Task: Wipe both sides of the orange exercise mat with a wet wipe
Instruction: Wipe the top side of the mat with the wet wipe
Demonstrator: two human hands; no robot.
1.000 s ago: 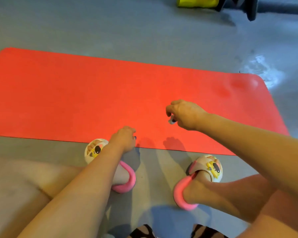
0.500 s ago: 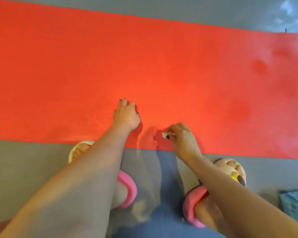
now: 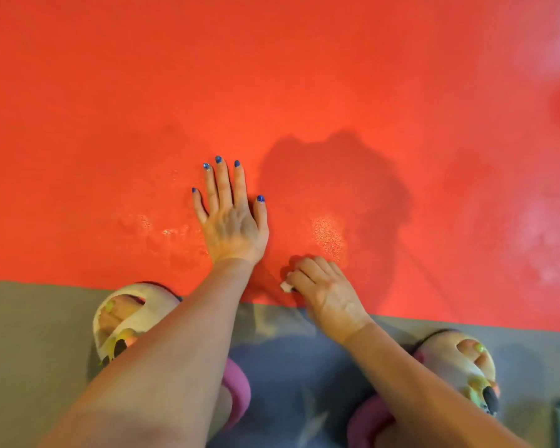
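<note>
The mat (image 3: 304, 76) is bright orange-red, with a few pale shiny spots. The floor (image 3: 29, 334) is grey. The left hand (image 3: 232, 221) has blue nails. The right hand (image 3: 325, 294) pinches a small white wipe (image 3: 285, 286). The slippers (image 3: 126, 321) are white in front and pink at the back, with yellow and black cartoon bits on top.
</note>
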